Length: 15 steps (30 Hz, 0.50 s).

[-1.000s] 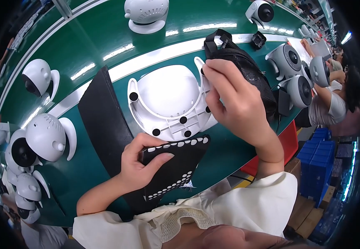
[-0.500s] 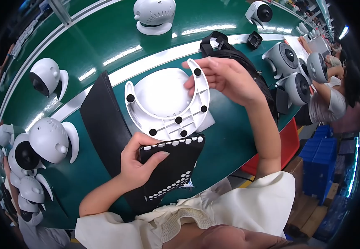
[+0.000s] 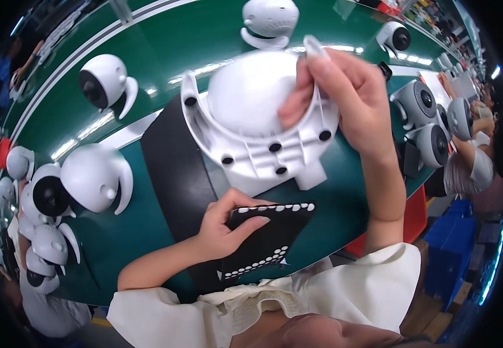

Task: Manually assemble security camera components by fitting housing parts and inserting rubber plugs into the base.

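A white rounded device [image 3: 251,93] sits in front of me, its U-shaped stand [image 3: 245,152] turned up toward me. Several round black pads [image 3: 274,147] are on the stand's ribbed underside. My right hand [image 3: 350,93] is closed round the stand's right arm, the fingers curled inside it and the thumb over its upper end, partly blurred. That end's surface is hidden by the hand. In my left hand [image 3: 225,226], gripped between thumb and fingers, is a black sheet of round stickers [image 3: 269,235] with rows of white dots, just below the stand.
More white devices stand at left [image 3: 92,177], far left [image 3: 103,84], at the back [image 3: 270,20] and at right [image 3: 420,101]. A long black panel [image 3: 176,162] lies left of the device. A white block [image 3: 310,175] is beneath it. A red bin [image 3: 417,217] is below the right table edge.
My right hand, loosely spread beside the stand before, has closed on its right arm. The device looks lifted and tilted, farther from the sheet. The whole view has shifted. The left hand still grips the sheet.
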Motion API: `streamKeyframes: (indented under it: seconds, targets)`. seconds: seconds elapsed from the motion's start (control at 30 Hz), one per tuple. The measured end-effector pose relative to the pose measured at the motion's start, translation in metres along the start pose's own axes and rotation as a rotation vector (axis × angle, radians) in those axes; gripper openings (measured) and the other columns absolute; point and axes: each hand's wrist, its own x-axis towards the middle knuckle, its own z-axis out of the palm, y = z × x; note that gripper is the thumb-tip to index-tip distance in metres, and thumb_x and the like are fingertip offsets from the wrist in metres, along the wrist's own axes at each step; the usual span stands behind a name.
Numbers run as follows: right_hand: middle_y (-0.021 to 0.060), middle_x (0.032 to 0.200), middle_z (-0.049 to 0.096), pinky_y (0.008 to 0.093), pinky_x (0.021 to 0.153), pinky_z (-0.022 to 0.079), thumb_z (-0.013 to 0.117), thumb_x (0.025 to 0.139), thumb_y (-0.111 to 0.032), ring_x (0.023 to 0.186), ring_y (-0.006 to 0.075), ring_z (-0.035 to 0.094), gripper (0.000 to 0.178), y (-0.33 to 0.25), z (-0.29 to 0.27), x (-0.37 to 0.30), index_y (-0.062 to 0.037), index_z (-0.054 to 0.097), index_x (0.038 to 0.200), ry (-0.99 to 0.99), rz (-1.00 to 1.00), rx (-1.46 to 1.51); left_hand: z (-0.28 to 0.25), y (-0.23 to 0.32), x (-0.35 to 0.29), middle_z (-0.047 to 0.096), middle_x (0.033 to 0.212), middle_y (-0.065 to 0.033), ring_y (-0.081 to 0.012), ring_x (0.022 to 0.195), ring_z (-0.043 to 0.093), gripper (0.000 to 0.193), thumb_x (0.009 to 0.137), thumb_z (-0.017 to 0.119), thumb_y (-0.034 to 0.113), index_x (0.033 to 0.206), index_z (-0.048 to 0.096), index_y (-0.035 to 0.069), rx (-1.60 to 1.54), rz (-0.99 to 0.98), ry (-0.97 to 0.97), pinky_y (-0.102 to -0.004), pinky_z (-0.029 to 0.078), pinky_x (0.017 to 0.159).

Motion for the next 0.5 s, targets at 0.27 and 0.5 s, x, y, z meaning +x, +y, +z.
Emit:
streamKeyframes:
  seconds: [0.27, 0.5]
  targets:
    - [0.0141, 0.067, 0.059, 0.0334, 0.049, 0.046, 0.054, 0.075, -0.013, 0.06, 0.0236, 0.061, 0.012, 0.132, 0.061, 0.106, -0.0031, 0.049, 0.072, -0.21, -0.659, -1.447, -0.003, -0.003, -0.005, 0.056, 0.08, -0.0008, -0.0039, 0.074, 0.051, 0.016, 0.08, 0.06, 0.004, 0.089, 0.047, 0.002, 0.033, -0.094, 0.054, -0.0201, 0.041, 0.065]
    - [0.0255, 0.091, 0.059, 0.0302, 0.069, 0.05, 0.05, 0.071, -0.01, 0.077, 0.0268, 0.061, 0.018, 0.22, 0.081, 0.141, 0.0063, 0.054, 0.075, 0.013, -0.79, -1.834, -0.003, -0.007, -0.01, 0.055, 0.081, -0.001, -0.0033, 0.076, 0.048, 0.015, 0.081, 0.059, 0.005, 0.089, 0.047, 0.002, -0.001, -0.097, 0.061, -0.0195, 0.04, 0.067]
